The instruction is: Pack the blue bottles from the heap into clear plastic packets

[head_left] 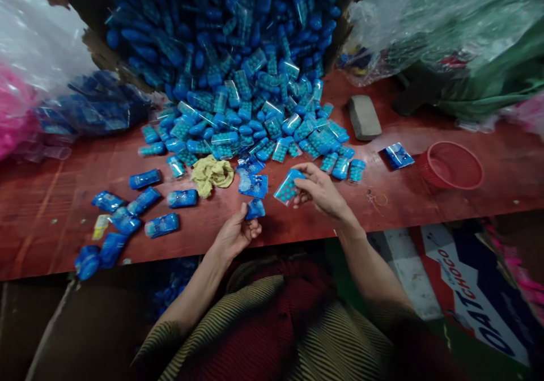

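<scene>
My right hand (322, 191) is closed on a small clear container of teal beads (288, 186), held tilted just above the red table (446, 205). My left hand (236, 233) pinches a small blue packet (255, 208) near the table's front edge. Between and just beyond the hands lie two or three blue printed packets (252, 183). A big heap of blue-capped bead containers (255, 97) spills from a cardboard box toward the hands.
A yellow crumpled cloth (211, 173) lies left of the packets. Several wrapped blue containers (127, 211) are scattered at front left. A grey block (364, 117), a lone blue packet (398, 156) and a red plastic basket (451, 165) sit at right. Plastic bags line both back corners.
</scene>
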The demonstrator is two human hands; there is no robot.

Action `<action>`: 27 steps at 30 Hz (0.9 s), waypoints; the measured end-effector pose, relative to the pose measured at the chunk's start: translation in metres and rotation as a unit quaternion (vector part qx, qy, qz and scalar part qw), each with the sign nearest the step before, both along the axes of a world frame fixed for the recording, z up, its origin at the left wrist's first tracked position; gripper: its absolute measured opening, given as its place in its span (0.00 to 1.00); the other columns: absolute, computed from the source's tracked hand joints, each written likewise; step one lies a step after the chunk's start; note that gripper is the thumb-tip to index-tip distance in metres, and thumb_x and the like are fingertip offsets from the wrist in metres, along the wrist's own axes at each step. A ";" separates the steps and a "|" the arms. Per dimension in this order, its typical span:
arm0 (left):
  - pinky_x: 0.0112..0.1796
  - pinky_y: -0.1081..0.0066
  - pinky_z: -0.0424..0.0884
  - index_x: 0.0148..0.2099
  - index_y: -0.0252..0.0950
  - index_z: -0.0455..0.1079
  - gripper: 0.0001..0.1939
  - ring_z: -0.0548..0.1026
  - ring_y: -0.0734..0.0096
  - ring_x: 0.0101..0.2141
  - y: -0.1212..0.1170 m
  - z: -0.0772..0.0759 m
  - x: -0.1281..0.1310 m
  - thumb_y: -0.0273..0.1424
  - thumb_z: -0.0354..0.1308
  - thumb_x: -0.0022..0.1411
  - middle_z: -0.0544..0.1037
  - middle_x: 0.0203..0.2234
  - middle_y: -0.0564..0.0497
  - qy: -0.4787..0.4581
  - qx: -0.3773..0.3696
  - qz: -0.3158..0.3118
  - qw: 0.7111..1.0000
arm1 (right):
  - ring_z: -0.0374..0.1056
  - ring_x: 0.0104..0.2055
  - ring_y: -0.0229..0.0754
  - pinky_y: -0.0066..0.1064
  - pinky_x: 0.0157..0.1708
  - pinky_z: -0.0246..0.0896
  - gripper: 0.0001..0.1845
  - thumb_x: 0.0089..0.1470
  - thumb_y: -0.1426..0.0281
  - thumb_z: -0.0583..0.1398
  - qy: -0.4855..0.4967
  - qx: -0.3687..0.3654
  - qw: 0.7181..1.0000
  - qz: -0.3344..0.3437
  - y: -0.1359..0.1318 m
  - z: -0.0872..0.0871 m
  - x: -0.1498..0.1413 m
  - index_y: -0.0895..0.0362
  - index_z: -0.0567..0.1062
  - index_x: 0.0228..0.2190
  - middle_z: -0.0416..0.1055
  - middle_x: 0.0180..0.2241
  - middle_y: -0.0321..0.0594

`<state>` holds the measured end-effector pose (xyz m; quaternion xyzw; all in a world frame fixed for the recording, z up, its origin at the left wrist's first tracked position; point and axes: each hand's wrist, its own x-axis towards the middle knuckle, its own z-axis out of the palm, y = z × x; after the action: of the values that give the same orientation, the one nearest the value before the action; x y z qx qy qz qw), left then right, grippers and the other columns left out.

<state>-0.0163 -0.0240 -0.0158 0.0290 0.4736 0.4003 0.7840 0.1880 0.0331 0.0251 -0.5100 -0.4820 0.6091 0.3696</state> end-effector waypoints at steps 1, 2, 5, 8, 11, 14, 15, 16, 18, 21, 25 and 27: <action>0.15 0.78 0.61 0.24 0.33 0.64 0.17 0.67 0.75 0.14 0.000 -0.002 0.000 0.39 0.54 0.61 0.68 0.11 0.52 0.010 0.005 -0.001 1.000 | 0.66 0.17 0.34 0.29 0.17 0.65 0.19 0.49 0.66 0.57 0.049 -0.017 0.998 -0.017 -0.008 0.003 -0.005 0.52 0.65 0.45 0.69 0.26 0.31; 0.15 0.78 0.61 0.24 0.33 0.65 0.18 0.68 0.75 0.14 -0.001 -0.004 0.001 0.40 0.54 0.60 0.68 0.11 0.52 0.019 0.012 -0.002 1.000 | 0.66 0.17 0.33 0.29 0.17 0.66 0.20 0.48 0.66 0.58 0.083 -0.029 0.996 -0.030 -0.016 0.004 -0.009 0.51 0.65 0.45 0.69 0.27 0.31; 0.15 0.78 0.62 0.25 0.32 0.66 0.18 0.70 0.73 0.16 -0.002 -0.008 0.002 0.43 0.56 0.57 0.69 0.12 0.51 0.044 0.043 -0.013 0.998 | 0.67 0.18 0.33 0.30 0.18 0.69 0.21 0.46 0.65 0.60 0.116 -0.045 0.991 -0.052 -0.028 0.003 -0.020 0.52 0.68 0.44 0.69 0.26 0.31; 0.16 0.77 0.61 0.25 0.32 0.67 0.20 0.71 0.72 0.17 -0.003 -0.007 0.002 0.45 0.59 0.53 0.70 0.13 0.51 0.072 0.078 -0.025 0.994 | 0.68 0.19 0.34 0.29 0.18 0.69 0.21 0.44 0.64 0.62 0.105 -0.036 0.992 -0.063 -0.031 -0.001 -0.025 0.53 0.67 0.42 0.68 0.27 0.31; 0.16 0.77 0.61 0.25 0.31 0.68 0.22 0.71 0.72 0.17 -0.003 -0.004 0.003 0.47 0.60 0.51 0.71 0.13 0.50 0.103 0.107 -0.029 0.988 | 0.66 0.19 0.33 0.25 0.15 0.66 0.21 0.45 0.63 0.62 0.086 -0.006 0.994 -0.062 -0.032 -0.005 -0.026 0.53 0.65 0.41 0.66 0.28 0.30; 0.17 0.76 0.62 0.22 0.31 0.68 0.23 0.71 0.72 0.17 -0.003 -0.003 0.002 0.49 0.61 0.49 0.71 0.13 0.49 0.122 0.127 -0.027 0.984 | 0.65 0.20 0.31 0.23 0.15 0.65 0.20 0.47 0.63 0.61 0.066 0.023 0.995 -0.066 -0.035 -0.008 -0.027 0.53 0.65 0.42 0.65 0.27 0.30; 0.17 0.76 0.62 0.22 0.30 0.68 0.24 0.71 0.73 0.17 -0.003 -0.003 0.001 0.49 0.61 0.48 0.71 0.13 0.49 0.126 0.133 -0.026 0.983 | 0.65 0.20 0.31 0.23 0.15 0.65 0.20 0.47 0.63 0.61 0.062 0.026 0.995 -0.070 -0.036 -0.009 -0.028 0.54 0.64 0.41 0.65 0.27 0.30; 0.18 0.76 0.62 0.21 0.30 0.68 0.24 0.71 0.73 0.17 -0.003 -0.004 0.001 0.49 0.61 0.48 0.71 0.13 0.49 0.130 0.138 -0.023 0.982 | 0.66 0.21 0.31 0.23 0.16 0.66 0.19 0.47 0.63 0.62 0.060 0.026 0.995 -0.074 -0.037 -0.010 -0.028 0.54 0.64 0.41 0.65 0.27 0.30; 0.18 0.76 0.63 0.21 0.31 0.68 0.24 0.71 0.73 0.18 -0.003 -0.004 0.001 0.49 0.61 0.49 0.71 0.13 0.49 0.137 0.147 -0.008 0.980 | 0.67 0.21 0.31 0.22 0.16 0.67 0.19 0.48 0.63 0.62 0.059 0.024 0.994 -0.083 -0.039 -0.011 -0.029 0.54 0.63 0.40 0.65 0.28 0.30; 0.19 0.76 0.63 0.22 0.31 0.68 0.23 0.71 0.72 0.18 -0.003 -0.004 0.000 0.49 0.60 0.50 0.71 0.12 0.50 0.146 0.163 0.015 0.976 | 0.68 0.21 0.30 0.22 0.16 0.67 0.19 0.48 0.63 0.62 0.056 0.020 0.993 -0.099 -0.041 -0.013 -0.031 0.54 0.62 0.39 0.65 0.28 0.29; 0.19 0.75 0.65 0.22 0.31 0.68 0.21 0.71 0.72 0.17 -0.004 -0.002 -0.001 0.45 0.61 0.51 0.72 0.13 0.49 0.170 0.180 0.028 0.968 | 0.68 0.20 0.31 0.21 0.15 0.67 0.20 0.47 0.63 0.62 0.062 0.014 0.992 -0.106 -0.042 -0.013 -0.033 0.54 0.60 0.39 0.64 0.27 0.28; 0.20 0.75 0.66 0.24 0.31 0.69 0.18 0.72 0.72 0.18 -0.005 -0.001 -0.002 0.43 0.61 0.52 0.73 0.13 0.49 0.195 0.179 0.045 0.963 | 0.69 0.20 0.31 0.21 0.15 0.67 0.20 0.46 0.63 0.62 0.070 0.009 0.991 -0.113 -0.042 -0.012 -0.035 0.54 0.60 0.38 0.64 0.27 0.28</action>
<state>-0.0184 -0.0286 -0.0165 0.2255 0.5388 0.4999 0.6395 0.1534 -0.0094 0.0126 -0.5138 -0.3998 0.5931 0.4737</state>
